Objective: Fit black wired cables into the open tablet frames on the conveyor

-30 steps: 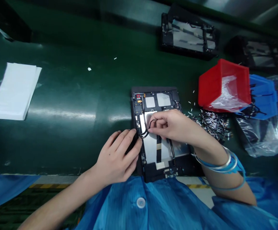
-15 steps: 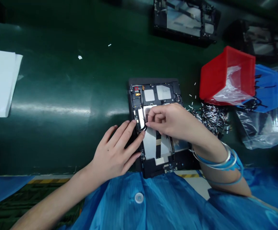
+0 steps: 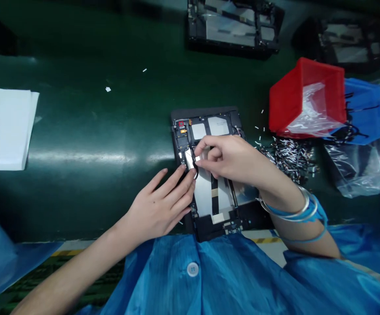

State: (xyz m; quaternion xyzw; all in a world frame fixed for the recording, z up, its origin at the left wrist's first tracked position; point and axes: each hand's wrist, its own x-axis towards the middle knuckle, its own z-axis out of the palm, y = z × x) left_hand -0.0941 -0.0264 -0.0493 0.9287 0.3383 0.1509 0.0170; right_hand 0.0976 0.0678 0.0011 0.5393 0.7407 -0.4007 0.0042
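Observation:
An open black tablet frame (image 3: 206, 114) lies on the green bench, showing silver plates and a black ribbon strip. My right hand (image 3: 224, 159) pinches a thin black cable (image 3: 195, 166) between thumb and fingers over the frame's left side. The cable's loop curves down beside a white strip. My left hand (image 3: 158, 205) lies flat-fingered with its fingertips at the frame's left edge, close to that cable. It holds nothing that I can see. Part of the frame's middle is hidden under my right hand.
A red bin (image 3: 308, 98) lined with clear plastic and a blue bin (image 3: 363, 111) stand at right, beside a heap of small black-and-white cables (image 3: 290, 159). Two other tablet frames (image 3: 232, 26) lie at the back. White sheets (image 3: 6, 129) lie at left.
The whole view has shifted slightly upward as my head moved. My left fingers have drawn closer together at the frame's edge, and my right hand keeps its pinch on the cable.

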